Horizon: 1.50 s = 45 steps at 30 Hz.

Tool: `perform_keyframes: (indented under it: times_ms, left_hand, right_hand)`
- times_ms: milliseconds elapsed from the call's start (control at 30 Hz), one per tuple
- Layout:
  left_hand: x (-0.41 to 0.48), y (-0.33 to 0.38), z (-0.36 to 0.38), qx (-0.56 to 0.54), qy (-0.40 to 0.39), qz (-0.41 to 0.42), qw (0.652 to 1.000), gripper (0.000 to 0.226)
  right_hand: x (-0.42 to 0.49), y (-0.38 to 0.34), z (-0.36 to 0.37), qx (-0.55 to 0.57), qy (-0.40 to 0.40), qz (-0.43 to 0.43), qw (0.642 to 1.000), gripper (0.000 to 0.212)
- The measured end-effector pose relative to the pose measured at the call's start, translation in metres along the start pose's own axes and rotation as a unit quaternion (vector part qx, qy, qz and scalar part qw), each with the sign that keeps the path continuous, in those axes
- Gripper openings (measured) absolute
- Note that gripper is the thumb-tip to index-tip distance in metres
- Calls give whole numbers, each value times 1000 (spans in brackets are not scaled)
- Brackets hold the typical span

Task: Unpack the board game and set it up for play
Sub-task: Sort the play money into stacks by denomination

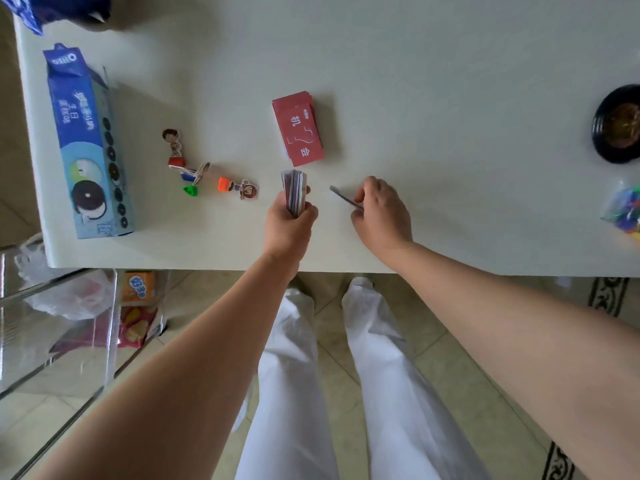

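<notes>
On the table [433,71] at right, a clear bag [612,216] holds coloured pieces [631,202].

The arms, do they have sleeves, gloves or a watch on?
No. The left hand and right hand wear no gloves, and no watch shows. The left arm and right arm are bare, no sleeve in view. The trousers are white.
</notes>
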<state>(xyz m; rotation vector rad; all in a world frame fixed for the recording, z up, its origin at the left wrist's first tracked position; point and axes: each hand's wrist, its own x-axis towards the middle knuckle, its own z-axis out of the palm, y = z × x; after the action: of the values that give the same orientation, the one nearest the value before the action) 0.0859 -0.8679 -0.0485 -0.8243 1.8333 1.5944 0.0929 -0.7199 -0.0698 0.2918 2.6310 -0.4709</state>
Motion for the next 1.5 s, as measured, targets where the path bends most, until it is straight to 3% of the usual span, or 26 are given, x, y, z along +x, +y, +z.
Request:
perform_keyframes:
  times_ms: [367, 567, 733, 833, 900, 1000, 1067, 1167, 1233, 1300, 1400, 1500]
  left_hand:
    - [18, 0, 37, 131, -66, 58, 987, 10]
    - [19, -3, 51, 155, -47, 75, 984, 12]
    - [15, -1, 60, 158, -80, 49, 983, 9]
    - [17, 3, 62, 91, -45, 9, 995, 11]
    - [18, 6, 62, 25, -14, -23, 999, 15]
    - [15, 12, 65, -15, -26, -68, 997, 14]
    - [10, 16, 69, -15, -46, -82, 995, 10]
    - [5, 18, 74, -3, -48, -71, 996, 11]
    - [2, 20, 75, 22, -50, -55, 997, 8]
    - [0, 20, 74, 37, -46, -49, 997, 6]
    - [0, 17, 70, 54, -34, -47, 997, 13]
    - [0, 12, 67, 59, -31, -55, 996, 15]
  right_hand:
    - [4, 21, 22, -64, 39, -55, 996, 22]
    - [5, 30, 11, -112, -24, -49, 992, 27]
    - [0, 41, 8, -46, -28, -59, 997, 23]
    - [6, 46, 6, 99, -18, 14, 995, 11]
    - [11, 47, -5, 291, -84, 112, 946, 10]
    - [9, 42, -27, 522, -213, 196, 802, 9]
    - [5, 41, -33, 553, -250, 185, 773, 10]
    - [0, 45, -33, 563, -269, 174, 762, 10]
    - [-3, 49, -34, 552, -287, 174, 763, 16]
    - [-6, 52, -36, 505, -296, 183, 790, 25]
    - [-9, 59, -37, 447, -208, 198, 847, 22]
    - [-9, 67, -35, 455, -175, 197, 850, 10]
